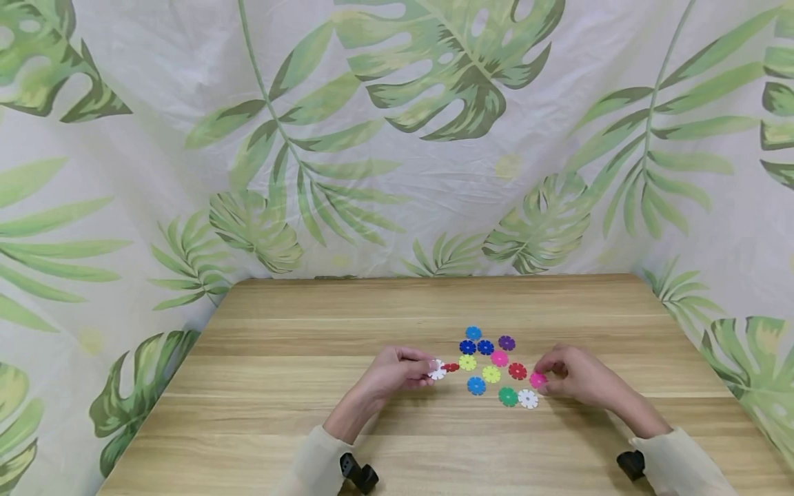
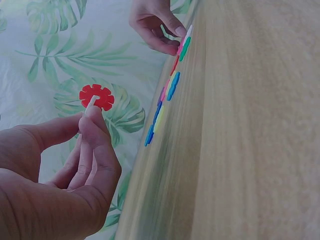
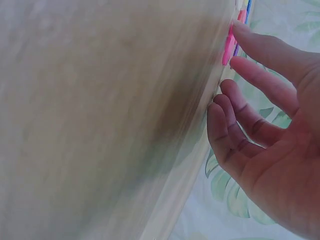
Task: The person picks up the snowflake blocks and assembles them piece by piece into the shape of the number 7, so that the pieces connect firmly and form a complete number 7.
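My left hand pinches a white notched plastic disc between thumb and fingertips, above the table. A red notched disc is joined to its edge, at an angle to it, and stands out to the right. On the right, my other hand has thumb and index finger at the edge of a pink disc, pinching it low over the tabletop. In the right wrist view the pink disc shows edge-on by the thumb and index fingertips, while the remaining fingers curve loosely beneath.
Between the hands, loose discs lie flat on the wooden table: several blues, yellow ones, a purple, a pink, a red, a green and a white. A leaf-patterned cloth hangs behind.
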`<state>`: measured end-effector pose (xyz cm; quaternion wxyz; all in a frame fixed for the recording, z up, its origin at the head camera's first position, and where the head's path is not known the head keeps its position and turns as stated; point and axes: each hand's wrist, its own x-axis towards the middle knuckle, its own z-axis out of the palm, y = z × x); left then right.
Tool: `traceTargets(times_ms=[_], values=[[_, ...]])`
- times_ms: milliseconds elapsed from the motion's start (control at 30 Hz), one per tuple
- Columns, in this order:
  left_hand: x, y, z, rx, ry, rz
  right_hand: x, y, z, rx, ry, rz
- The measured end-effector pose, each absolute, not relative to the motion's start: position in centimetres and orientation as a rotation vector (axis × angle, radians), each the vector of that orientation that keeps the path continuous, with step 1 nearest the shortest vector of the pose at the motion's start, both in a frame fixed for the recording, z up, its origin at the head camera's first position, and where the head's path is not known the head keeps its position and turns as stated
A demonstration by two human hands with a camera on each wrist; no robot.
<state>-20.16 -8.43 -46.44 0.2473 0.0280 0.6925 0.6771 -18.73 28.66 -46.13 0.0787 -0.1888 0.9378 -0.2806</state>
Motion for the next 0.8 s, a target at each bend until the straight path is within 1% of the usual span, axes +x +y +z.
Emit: traceTargets(times_ms=[500,800], values=[[-20.08,-8.43,-46.54,0.079,1.882,1.849,-18.96,28.34,-46.22,-0.563,2.798,-0.826],[-20.13,-8.23,-46.99,0.089,1.876,1.854,-19.11,28.38,-46.46,-0.636,2.774,-0.839]])
